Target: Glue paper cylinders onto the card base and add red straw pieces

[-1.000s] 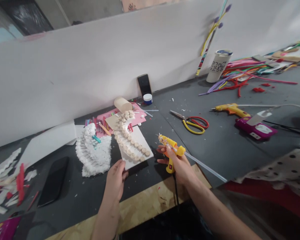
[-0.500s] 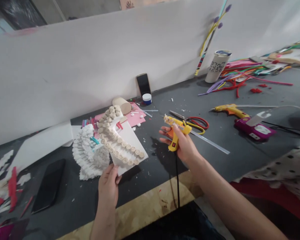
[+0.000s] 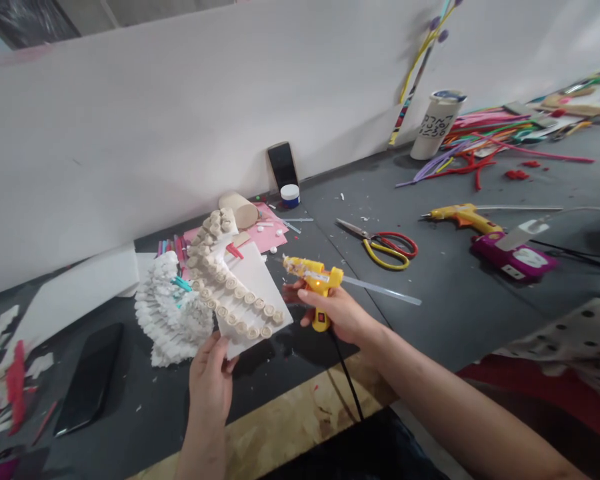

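My left hand [image 3: 213,373] pinches the near edge of a white card [image 3: 260,280]. Rows of beige rolled rosettes [image 3: 240,292] curve across that card. My right hand [image 3: 343,310] is wrapped round a yellow glue gun [image 3: 320,283], its nozzle pointing left towards the card's right edge. A clear glue stick [image 3: 385,291] sticks out of the gun's back, and a black cord [image 3: 347,373] hangs from its grip. Left of the card lies a ruffled white paper piece [image 3: 167,320] with turquoise bits on it.
Scissors [image 3: 380,245] with red and yellow handles lie beyond my right hand. Farther right are a second yellow glue gun [image 3: 463,217] and a purple power strip [image 3: 513,257]. One black phone [image 3: 90,377] lies at left; another phone [image 3: 283,165] leans on the wall behind a small jar [image 3: 290,195].
My right hand has brought the glue gun left and slightly down, nearer the card, uncovering the scissors. A small orange light shows on the gun. My left hand keeps its hold.
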Demonstrator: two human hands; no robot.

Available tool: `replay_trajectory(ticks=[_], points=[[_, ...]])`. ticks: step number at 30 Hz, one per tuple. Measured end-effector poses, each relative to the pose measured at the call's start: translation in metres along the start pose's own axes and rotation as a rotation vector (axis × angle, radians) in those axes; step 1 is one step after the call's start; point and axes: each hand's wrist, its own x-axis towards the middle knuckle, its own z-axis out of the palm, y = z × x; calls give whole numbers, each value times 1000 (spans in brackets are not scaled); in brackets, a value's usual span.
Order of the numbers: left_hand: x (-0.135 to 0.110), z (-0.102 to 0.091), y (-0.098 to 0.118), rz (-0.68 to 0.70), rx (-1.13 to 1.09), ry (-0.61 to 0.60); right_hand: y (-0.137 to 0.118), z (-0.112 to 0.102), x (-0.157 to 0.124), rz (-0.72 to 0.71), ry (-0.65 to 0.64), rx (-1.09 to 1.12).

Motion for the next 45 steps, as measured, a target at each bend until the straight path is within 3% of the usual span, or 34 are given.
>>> replay_trajectory(ticks=[3, 6, 12, 16, 22, 27, 35, 45], points=[[0, -1, 0, 1, -8, -11, 6, 0, -2, 61, -78, -50], [1, -4, -1, 17, 12, 3, 3, -9, -2, 67, -66, -113], [5, -11, -12, 49, 93, -6, -20, -34, 5, -200, 321, -25], [7, -14, -17, 15, 213, -15, -36, -46, 10, -309, 411, -66], [4, -13, -16, 3, 346, -64, -39, -43, 15, -353, 348, -198], [-2, -7, -12, 182, 572, -106, -26, -36, 11, -280, 233, -71], [-6, -4, -16, 503, 1028, -60, -16, -28, 2, -154, 143, -201], [-8, -8, -21, 570, 956, -94, -9, -39, 5, -164, 166, -269]])
